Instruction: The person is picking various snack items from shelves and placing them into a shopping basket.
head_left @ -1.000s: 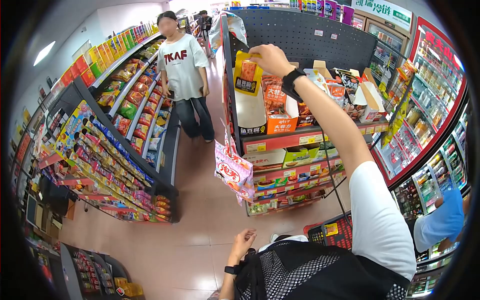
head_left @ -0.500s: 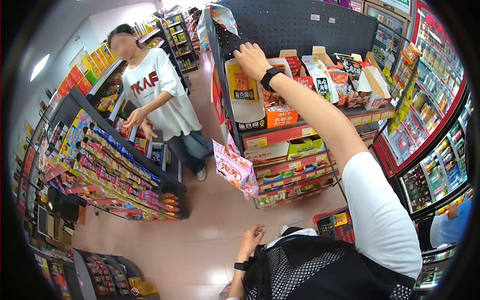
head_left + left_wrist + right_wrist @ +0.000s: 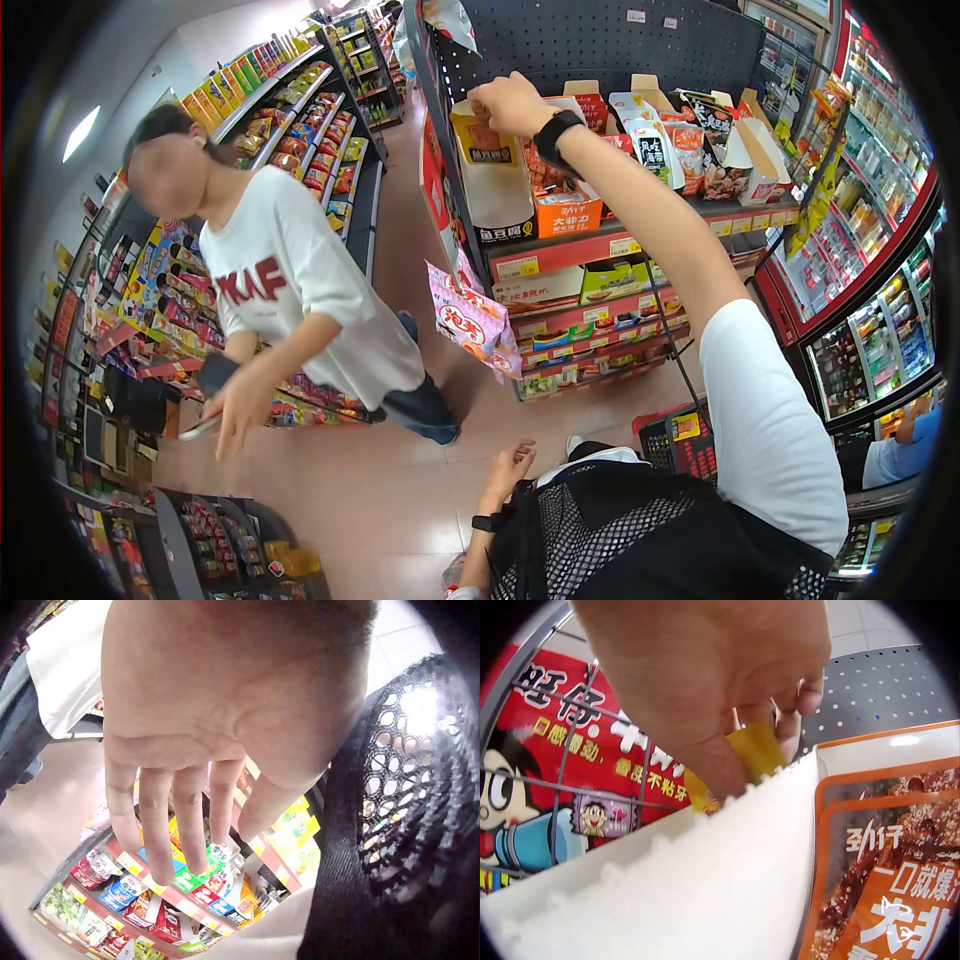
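Note:
In the head view my right hand (image 3: 512, 108) reaches to the upper shelf and pinches the top of a yellow fish tofu packet (image 3: 486, 148). That packet stands upright at the back of a white display box (image 3: 505, 232) marked with the same name. From the right wrist, thumb and fingers grip the packet's yellow edge (image 3: 756, 748) behind the jagged white box wall (image 3: 697, 892). Low beside the body hangs my left hand (image 3: 508, 473), holding nothing. Its palm and loosely extended fingers fill the upper left wrist view (image 3: 225, 697).
An orange snack box (image 3: 568, 216) adjoins the white one. A pink bag (image 3: 470, 325) hangs off the shelf corner. On the left, a person in a white T-shirt (image 3: 300, 260) stands close. A shopping basket (image 3: 655, 445) with a yellow packet (image 3: 686, 427) sits below.
My right hand has lowered the yellow packet from above the white box down into it. The person in the white T-shirt has come much nearer on the left. My left hand stays low.

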A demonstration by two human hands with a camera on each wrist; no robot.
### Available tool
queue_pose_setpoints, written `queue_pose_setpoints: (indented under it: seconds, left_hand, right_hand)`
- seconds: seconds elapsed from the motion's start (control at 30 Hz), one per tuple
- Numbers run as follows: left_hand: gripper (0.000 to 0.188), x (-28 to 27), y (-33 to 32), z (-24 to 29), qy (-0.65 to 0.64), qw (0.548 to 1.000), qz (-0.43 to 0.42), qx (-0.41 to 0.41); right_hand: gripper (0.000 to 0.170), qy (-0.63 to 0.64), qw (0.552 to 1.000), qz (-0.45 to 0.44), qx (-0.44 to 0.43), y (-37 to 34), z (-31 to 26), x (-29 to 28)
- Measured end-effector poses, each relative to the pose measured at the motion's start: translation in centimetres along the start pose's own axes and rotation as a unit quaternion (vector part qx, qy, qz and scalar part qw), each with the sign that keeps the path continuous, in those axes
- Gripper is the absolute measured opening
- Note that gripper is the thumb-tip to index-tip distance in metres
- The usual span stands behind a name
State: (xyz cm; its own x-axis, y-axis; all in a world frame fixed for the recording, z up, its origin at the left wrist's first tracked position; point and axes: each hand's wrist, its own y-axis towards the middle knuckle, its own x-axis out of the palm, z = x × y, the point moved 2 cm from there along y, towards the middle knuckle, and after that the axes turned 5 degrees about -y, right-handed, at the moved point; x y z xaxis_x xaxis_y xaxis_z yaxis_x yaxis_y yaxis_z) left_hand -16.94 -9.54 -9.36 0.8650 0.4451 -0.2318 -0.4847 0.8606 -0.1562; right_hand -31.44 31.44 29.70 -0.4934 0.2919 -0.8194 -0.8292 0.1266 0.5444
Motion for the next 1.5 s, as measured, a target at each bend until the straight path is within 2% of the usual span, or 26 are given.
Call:
queue_pose_setpoints:
  seconds: [0.03,0.07,0.17,0.27,0.4,0.47,0.6,0.73,0.8,0.93,1.0,1.1,1.2,1.23,1.27,1.33,1.5]
  left_hand:
    - [0.026,0.0,-0.1,0.1,0.0,1.0,0.0,-0.002]
    - [0.025,0.0,-0.2,0.2,-0.003,1.0,0.001,-0.005]
    - [0.025,-0.1,-0.3,0.1,-0.001,1.0,0.004,-0.012]
    - [0.025,0.1,-0.3,0.1,0.003,1.0,0.003,-0.017]
    - [0.025,0.3,-0.4,0.5,0.016,1.0,-0.001,-0.02]
    - [0.025,0.3,-0.2,0.7,0.011,1.0,0.0,-0.019]
    - [0.026,0.4,-0.3,0.4,0.035,0.999,0.002,0.004]
    - [0.025,0.4,-0.2,0.7,0.033,0.999,-0.011,-0.019]
    - [0.026,0.5,-0.3,0.5,0.055,0.998,-0.015,-0.016]
    - [0.026,0.6,-0.6,-0.3,0.046,0.999,-0.019,-0.013]
    - [0.026,0.4,-0.8,-0.3,0.052,0.998,-0.02,-0.021]
    - [0.027,0.6,-0.6,-0.7,0.064,0.998,-0.019,-0.014]
    - [0.026,0.7,-1.3,-1.6,0.069,0.997,-0.029,-0.011]
    - [0.026,0.7,-1.4,-1.7,0.066,0.997,-0.037,-0.024]
    - [0.026,0.6,-1.3,-1.7,0.068,0.997,-0.039,-0.023]
    - [0.025,0.3,-0.8,-0.6,0.074,0.997,-0.029,0.005]
    - [0.025,0.7,-1.0,-0.2,0.078,0.997,-0.026,0.006]
  right_hand:
    - [0.019,0.019,1.0,-0.003,0.002,0.1,0.4,-0.3]
    - [0.019,0.02,1.0,-0.004,0.002,0.0,0.8,-0.5]
    - [0.032,0.14,0.986,-0.084,0.013,-0.3,1.3,-2.2]
    - [0.031,0.162,0.981,-0.101,-0.029,0.7,2.1,-0.7]
    - [0.024,0.078,0.991,-0.112,0.011,1.1,1.1,-0.2]
    - [0.018,-0.005,0.997,-0.075,-0.019,0.9,0.4,0.5]
    - [0.014,-0.09,0.996,-0.018,0.001,0.7,-0.4,1.8]
    - [0.012,-0.127,0.991,-0.042,0.033,0.3,-1.4,3.0]
    - [0.012,-0.163,0.986,0.027,0.035,-0.3,-1.4,3.2]
    - [0.011,-0.183,0.982,0.038,0.022,-0.6,-1.4,3.4]
    - [0.014,-0.198,0.979,0.037,0.009,-0.6,-1.5,3.1]
    - [0.027,-0.221,0.965,0.14,0.014,-1.0,-1.6,2.8]
    - [0.028,-0.229,0.967,0.113,0.016,-2.4,-2.3,2.7]
    - [0.041,-0.202,0.971,0.127,0.013,-2.4,-2.1,2.3]
    - [0.041,-0.202,0.971,0.126,0.015,-2.4,-2.0,1.9]
    - [0.028,-0.18,0.977,0.116,0.007,-2.2,-1.9,1.2]
    - [0.026,-0.162,0.981,0.106,0.01,-2.8,-1.1,0.8]
